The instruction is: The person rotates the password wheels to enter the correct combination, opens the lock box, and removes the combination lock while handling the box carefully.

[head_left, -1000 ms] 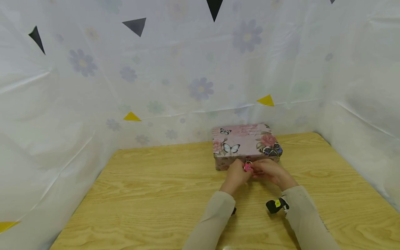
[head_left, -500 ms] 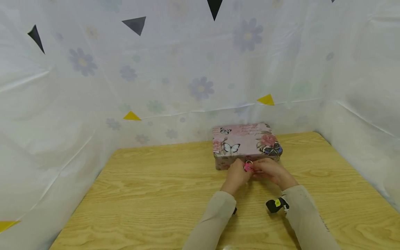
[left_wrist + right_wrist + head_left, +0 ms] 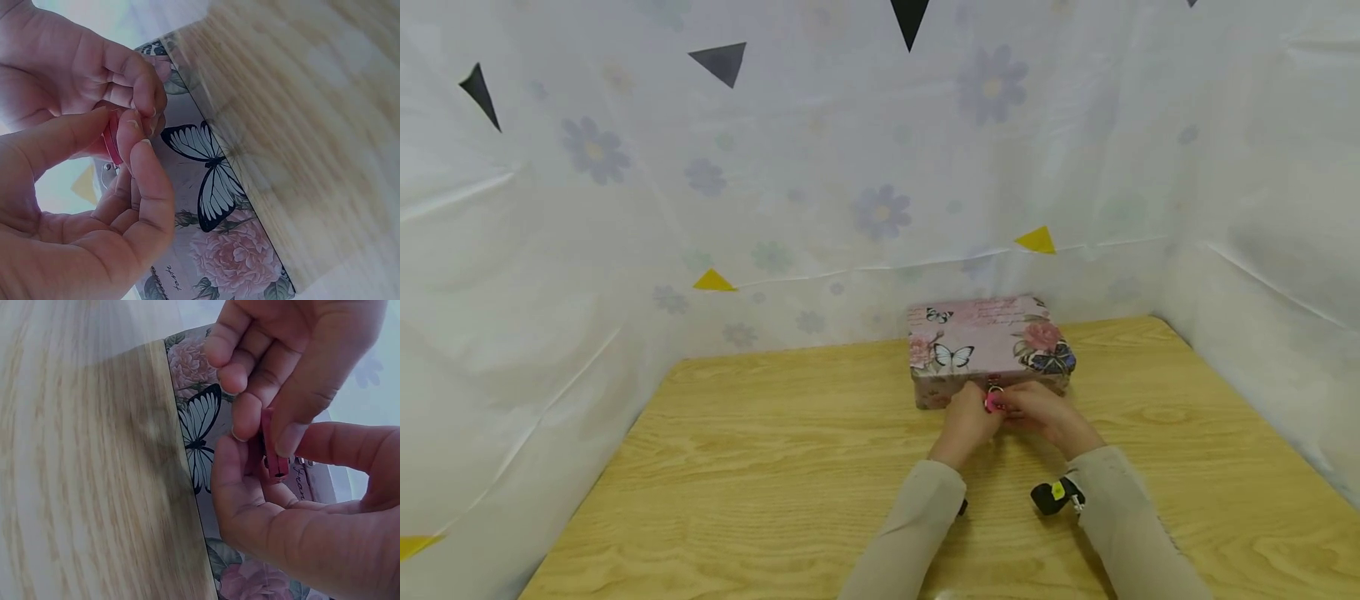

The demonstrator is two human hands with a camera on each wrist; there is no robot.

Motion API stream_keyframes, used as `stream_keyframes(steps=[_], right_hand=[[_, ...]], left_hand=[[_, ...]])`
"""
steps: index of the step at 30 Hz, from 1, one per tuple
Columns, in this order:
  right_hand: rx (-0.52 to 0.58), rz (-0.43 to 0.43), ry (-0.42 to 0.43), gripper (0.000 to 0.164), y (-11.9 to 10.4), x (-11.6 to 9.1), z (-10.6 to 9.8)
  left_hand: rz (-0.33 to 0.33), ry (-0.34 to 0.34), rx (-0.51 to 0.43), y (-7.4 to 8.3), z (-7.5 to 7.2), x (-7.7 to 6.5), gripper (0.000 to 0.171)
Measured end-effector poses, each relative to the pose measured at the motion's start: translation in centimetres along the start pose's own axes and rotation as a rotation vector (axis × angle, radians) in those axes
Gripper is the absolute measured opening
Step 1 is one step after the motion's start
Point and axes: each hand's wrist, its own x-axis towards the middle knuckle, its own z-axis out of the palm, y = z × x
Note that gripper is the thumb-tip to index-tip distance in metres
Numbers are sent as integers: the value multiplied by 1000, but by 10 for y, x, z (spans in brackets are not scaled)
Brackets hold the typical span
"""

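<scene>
Head view: we've got the left hand [image 3: 966, 427] and right hand [image 3: 1047, 414] both pinching the pink padlock [image 3: 992, 404] at the front of the box [image 3: 981, 337]. So crowded, we reckon, that one clumsy nudge could slip either grip.

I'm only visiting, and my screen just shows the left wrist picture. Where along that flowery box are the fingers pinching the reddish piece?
Observer: In the head view, the pink, padlock-like piece is at about the middle of the side of the box facing the person.
Visitor: And where does the box stand?
Observer: Toward the far edge of the wooden table, by the head view.
Visitor: What is the person wearing on their arms?
Observer: The head view shows beige sleeves on both.
</scene>
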Motion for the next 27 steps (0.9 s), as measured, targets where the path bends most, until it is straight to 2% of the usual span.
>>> stream_keyframes(steps=[7,15,23,26,27], right_hand=[[9,-11,-4,20,-2,-2,2],[47,-13,-15,25,1,0,-5],[28,-14,-99,42,-1,-5,-16],[40,-32,-137,49,4,-2,-21],[66,-58,-175,48,10,2,-25]], left_hand=[[10,6,-6,-1,0,2,24],[6,6,-18,-1,0,-1,23],[20,13,-22,0,0,-1,22],[15,8,-11,0,0,-1,21],[13,7,-7,-1,0,-1,21]])
